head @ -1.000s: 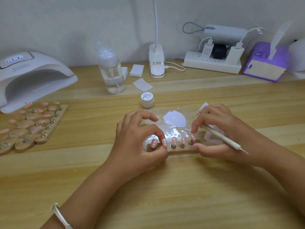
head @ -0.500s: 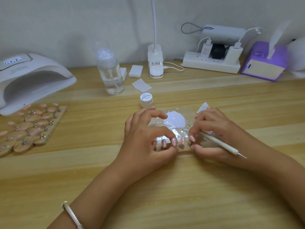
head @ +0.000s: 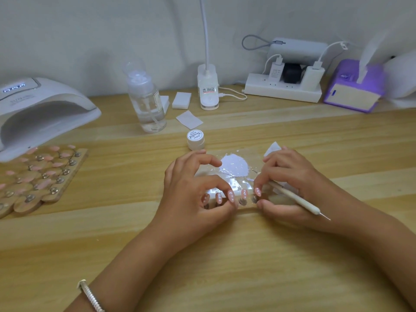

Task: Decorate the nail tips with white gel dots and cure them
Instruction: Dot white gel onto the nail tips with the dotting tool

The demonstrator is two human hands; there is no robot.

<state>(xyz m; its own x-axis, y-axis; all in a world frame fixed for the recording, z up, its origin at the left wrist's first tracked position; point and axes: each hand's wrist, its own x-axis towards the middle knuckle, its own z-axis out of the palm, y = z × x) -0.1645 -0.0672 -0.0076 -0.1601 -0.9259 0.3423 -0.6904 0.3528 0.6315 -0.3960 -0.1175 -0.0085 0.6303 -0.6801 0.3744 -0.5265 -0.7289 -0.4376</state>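
Observation:
Several pink nail tips (head: pixel 231 196) with white dots stand on a small wooden holder strip (head: pixel 246 204) at the table's middle. My left hand (head: pixel 191 192) pinches the strip's left end between thumb and fingers. At the right end, my right hand (head: pixel 290 188) grips the strip and also holds a white dotting pen (head: pixel 297 199), its metal point aimed right, away from the tips. A clear palette sheet with a smear of white gel (head: pixel 235 165) lies just behind the strip. The small white gel jar (head: pixel 195 139) stands behind that, lid on.
A white curing lamp (head: pixel 42 111) sits at far left, a wooden board of pink nail tips (head: pixel 40 174) in front of it. Behind stand a clear pump bottle (head: pixel 146 100), white pads (head: pixel 182 100), a lamp base (head: pixel 208 88), a power strip (head: pixel 283 88) and a purple tissue box (head: pixel 353 86).
Both hands closed in on the holder strip. My left hand slid right along it, covering more of the left tips; the strip shifted slightly.

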